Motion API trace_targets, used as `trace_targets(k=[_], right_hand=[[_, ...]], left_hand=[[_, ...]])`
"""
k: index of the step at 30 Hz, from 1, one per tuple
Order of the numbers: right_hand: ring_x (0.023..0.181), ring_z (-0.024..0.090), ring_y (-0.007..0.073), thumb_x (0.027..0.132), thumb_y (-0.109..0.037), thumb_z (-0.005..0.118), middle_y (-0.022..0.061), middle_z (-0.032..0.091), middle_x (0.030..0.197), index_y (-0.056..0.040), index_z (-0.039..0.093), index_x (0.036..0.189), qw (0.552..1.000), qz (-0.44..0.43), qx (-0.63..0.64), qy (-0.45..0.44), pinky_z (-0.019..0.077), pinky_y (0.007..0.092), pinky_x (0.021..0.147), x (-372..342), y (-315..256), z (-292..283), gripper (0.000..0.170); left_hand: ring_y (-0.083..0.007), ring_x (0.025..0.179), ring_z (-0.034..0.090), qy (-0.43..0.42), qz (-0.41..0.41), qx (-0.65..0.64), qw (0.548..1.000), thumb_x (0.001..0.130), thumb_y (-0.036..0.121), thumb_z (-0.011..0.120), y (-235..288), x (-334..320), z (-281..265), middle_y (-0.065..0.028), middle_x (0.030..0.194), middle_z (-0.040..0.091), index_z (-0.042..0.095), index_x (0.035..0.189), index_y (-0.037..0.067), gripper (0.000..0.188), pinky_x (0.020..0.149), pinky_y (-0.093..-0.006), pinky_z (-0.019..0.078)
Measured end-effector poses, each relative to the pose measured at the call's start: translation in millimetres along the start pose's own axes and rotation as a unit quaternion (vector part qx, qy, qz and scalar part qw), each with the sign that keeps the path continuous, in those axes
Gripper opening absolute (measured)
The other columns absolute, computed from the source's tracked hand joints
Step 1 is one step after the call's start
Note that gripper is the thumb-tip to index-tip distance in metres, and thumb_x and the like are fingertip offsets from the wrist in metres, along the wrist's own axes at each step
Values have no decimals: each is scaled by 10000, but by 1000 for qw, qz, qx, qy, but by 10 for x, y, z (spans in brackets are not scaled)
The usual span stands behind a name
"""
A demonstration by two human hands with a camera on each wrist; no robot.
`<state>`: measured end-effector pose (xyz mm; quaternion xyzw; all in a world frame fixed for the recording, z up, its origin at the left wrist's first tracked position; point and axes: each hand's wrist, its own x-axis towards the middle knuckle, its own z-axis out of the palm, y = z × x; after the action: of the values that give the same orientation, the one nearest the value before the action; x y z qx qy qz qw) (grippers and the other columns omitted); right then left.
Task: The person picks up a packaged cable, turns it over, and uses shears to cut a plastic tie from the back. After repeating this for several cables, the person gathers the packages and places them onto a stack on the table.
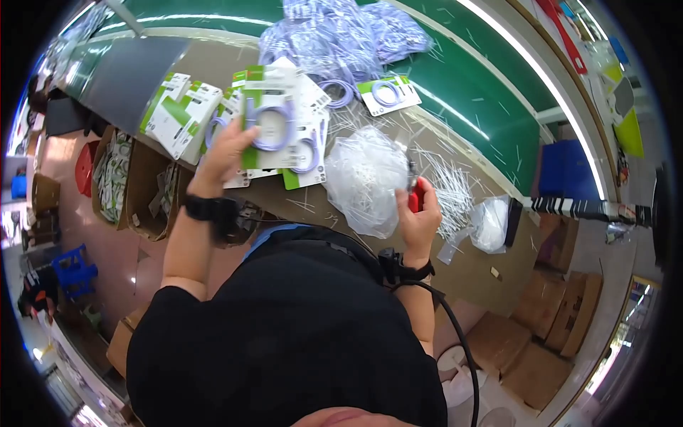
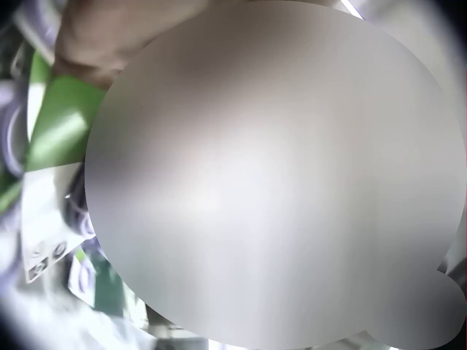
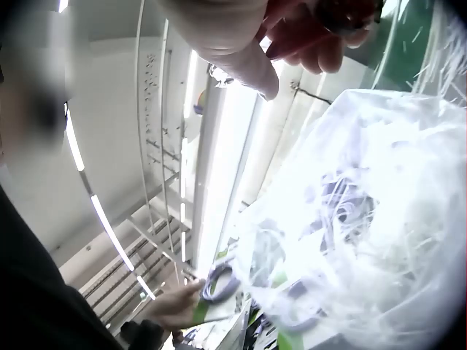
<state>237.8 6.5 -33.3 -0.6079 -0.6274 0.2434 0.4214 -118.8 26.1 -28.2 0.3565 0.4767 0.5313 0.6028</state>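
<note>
The left hand pinches a green-and-white card by its edge; a coiled lilac cable is fixed on the card. In the left wrist view a large blurred area covers most of the picture, with part of the card at its left. The right hand grips a red-handled tool beside a clear plastic bag of thin white strips. The right wrist view shows that hand curled round red handles, above the bag.
Bagged lilac cables are heaped at the back. More carded cables lie on the left, another card behind the bag. Loose white strips and a small bag lie to the right. Cardboard boxes stand at lower left.
</note>
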Motion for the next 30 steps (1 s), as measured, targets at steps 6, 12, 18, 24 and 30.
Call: trace_targets(k=[6, 12, 18, 24, 30], right_hand=[[866, 587, 326, 743, -176, 710, 168, 596, 946, 6, 549, 1069, 971, 156, -101, 153, 471, 383, 766, -53, 1062, 20, 407], [903, 548, 323, 704, -186, 715, 129, 571, 966, -45, 518, 1096, 960, 106, -223, 130, 428, 422, 791, -174, 1607, 392, 461], [944, 527, 285, 634, -185, 745, 87, 559, 1000, -97, 485, 1129, 947, 56, -285, 138, 389, 414, 814, -222, 1634, 434, 565], [934, 532, 279, 629, -183, 750, 80, 559, 991, -102, 492, 1120, 950, 62, -270, 145, 391, 408, 805, -185, 1584, 399, 561], [923, 535, 277, 631, -184, 749, 78, 560, 992, -106, 496, 1115, 950, 56, -272, 144, 391, 407, 798, -203, 1609, 408, 552]], left_hand=[[-288, 1123, 517, 127, 115, 552, 816, 856, 195, 609, -57, 536, -398, -208, 1196, 521, 434, 1253, -54, 500, 936, -348, 417], [-331, 1079, 530, -153, 254, 559, 774, 827, 208, 626, -83, 1389, 1014, -202, 1157, 552, 506, 1189, -20, 444, 927, -372, 417], [-375, 1033, 536, -170, 177, 698, 673, 788, 231, 646, -816, 2470, 1621, -233, 1085, 571, 513, 1114, -28, 438, 893, -427, 431], [-398, 975, 539, -73, 57, 759, 645, 793, 227, 630, -1219, 2907, 1723, -253, 1006, 582, 522, 1036, -45, 380, 841, -453, 439], [-367, 970, 557, -89, 172, 672, 714, 827, 250, 581, -1233, 3043, 1543, -238, 1014, 594, 532, 1079, -32, 381, 815, -449, 441]])
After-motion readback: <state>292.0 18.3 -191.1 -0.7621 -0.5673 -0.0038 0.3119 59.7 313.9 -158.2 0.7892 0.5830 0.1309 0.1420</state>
